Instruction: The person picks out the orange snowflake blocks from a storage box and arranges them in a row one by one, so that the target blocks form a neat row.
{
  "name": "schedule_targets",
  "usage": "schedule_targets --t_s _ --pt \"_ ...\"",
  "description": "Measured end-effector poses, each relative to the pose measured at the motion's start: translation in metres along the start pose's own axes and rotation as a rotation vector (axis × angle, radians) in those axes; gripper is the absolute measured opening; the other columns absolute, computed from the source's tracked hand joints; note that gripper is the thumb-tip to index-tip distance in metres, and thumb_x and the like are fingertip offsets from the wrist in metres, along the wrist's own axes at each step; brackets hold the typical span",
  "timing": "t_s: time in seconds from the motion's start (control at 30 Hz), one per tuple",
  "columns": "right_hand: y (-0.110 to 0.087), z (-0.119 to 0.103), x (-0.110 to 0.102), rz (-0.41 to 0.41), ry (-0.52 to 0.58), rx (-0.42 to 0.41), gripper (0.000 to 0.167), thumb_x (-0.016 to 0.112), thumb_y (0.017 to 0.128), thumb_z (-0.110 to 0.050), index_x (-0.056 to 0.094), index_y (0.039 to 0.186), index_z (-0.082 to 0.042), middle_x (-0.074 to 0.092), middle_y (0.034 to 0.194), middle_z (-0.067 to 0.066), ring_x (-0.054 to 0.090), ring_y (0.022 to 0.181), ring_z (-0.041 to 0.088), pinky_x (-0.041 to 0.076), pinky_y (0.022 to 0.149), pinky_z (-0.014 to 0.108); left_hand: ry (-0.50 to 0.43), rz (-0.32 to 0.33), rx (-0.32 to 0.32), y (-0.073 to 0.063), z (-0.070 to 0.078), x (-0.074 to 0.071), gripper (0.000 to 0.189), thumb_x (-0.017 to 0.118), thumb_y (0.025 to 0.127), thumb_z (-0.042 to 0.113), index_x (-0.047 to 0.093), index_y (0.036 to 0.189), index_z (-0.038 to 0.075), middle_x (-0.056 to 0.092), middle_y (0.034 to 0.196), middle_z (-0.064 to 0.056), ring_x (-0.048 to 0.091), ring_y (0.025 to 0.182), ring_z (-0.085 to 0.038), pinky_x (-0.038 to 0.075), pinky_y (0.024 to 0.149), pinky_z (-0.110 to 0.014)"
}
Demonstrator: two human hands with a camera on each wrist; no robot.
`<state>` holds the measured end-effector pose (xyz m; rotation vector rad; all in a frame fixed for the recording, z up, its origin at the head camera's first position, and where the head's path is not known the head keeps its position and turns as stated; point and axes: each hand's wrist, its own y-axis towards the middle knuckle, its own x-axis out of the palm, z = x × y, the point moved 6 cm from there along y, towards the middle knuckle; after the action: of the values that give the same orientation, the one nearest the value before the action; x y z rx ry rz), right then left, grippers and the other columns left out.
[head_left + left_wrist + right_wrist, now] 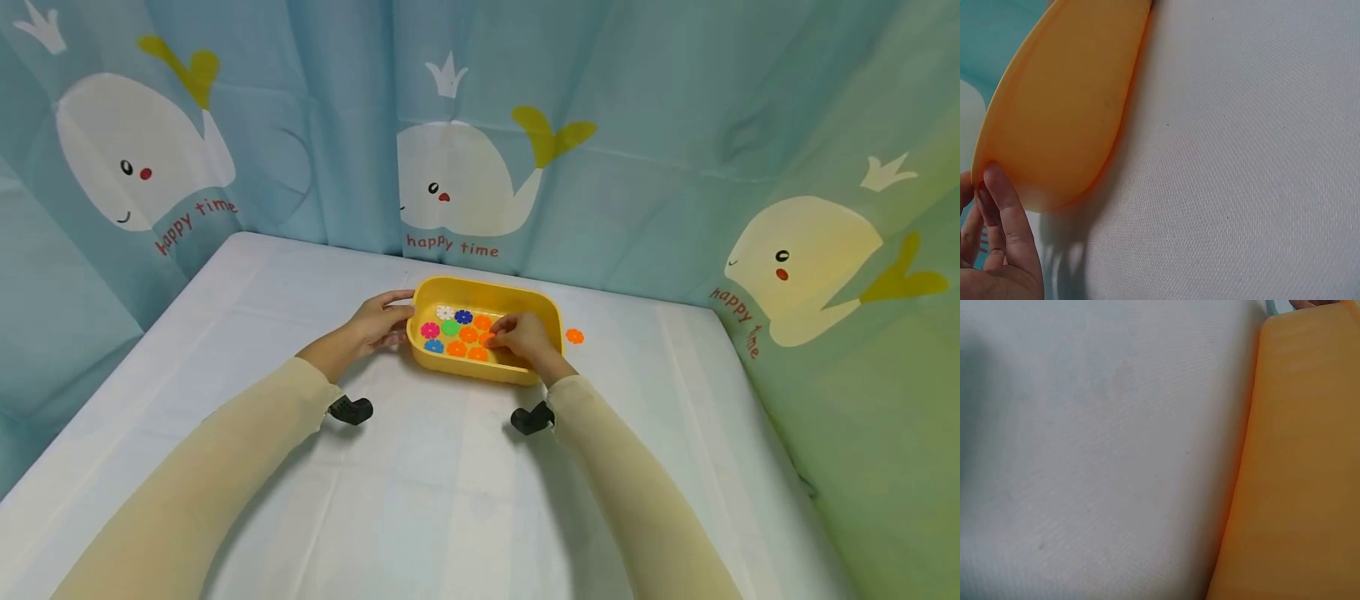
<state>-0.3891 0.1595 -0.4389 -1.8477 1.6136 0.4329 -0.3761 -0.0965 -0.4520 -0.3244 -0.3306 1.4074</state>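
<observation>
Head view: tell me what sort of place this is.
Probably a screened-off corner for play or filming: a whale-print curtain hangs behind and beside a cloth-covered table, where a yellow tub holds small colourful discs.

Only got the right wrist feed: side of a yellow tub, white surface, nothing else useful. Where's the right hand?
Observer: Head view has the right hand inside the yellow tub, fingertips down among orange discs; can't tell if it's gripping one.
Operator: Any strays outside the tub?
Observer: One, in the head view: a loose orange disc on the white table, just off the tub's right end.
</observation>
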Motion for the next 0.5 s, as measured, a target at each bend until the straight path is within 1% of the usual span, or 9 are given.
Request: schedule_targets --t_s 0.1,0.3,0.5 --pt "-0.0005 -0.001 -0.0004 -0.002 0.015 0.006 0.019 0.078 0.084 -0.008 0.069 0.1 -0.001 0.061 0.085 0.005 0.055 0.072 0.015 0.046 0.063 0.015 -0.01 -0.003 0.004 0.0002 -0.0001 0.0005 0.05 0.059 0.1 0.023 0.045 0.147 0.026 0.056 0.138 -0.009 0.063 0.092 -0.015 0.057 0.072 -0.023" --pt "-0.0014 -0.005 -0.0001 0.002 -0.041 -0.027 0.019 0.078 0.084 -0.012 0.068 0.096 -0.002 0.061 0.085 0.005 0.053 0.073 0.016 0.043 0.062 0.016 -0.024 -0.005 0.015 -0.0006 -0.0006 -0.0017 0.05 0.058 0.1 0.022 0.044 0.148 0.024 0.055 0.14 -0.01 0.063 0.09 -0.014 0.058 0.072 -0.023" --pt "-0.0021 -0.0047 -0.0004 -0.008 -0.032 0.0 0.017 0.077 0.086 -0.011 0.066 0.096 -0.003 0.062 0.087 0.007 0.055 0.07 0.016 0.045 0.061 0.016 -0.013 -0.01 0.01 0.0006 -0.0005 -0.0011 0.05 0.058 0.1 0.022 0.044 0.148 0.025 0.055 0.139 -0.01 0.063 0.09 -0.013 0.058 0.075 -0.023"
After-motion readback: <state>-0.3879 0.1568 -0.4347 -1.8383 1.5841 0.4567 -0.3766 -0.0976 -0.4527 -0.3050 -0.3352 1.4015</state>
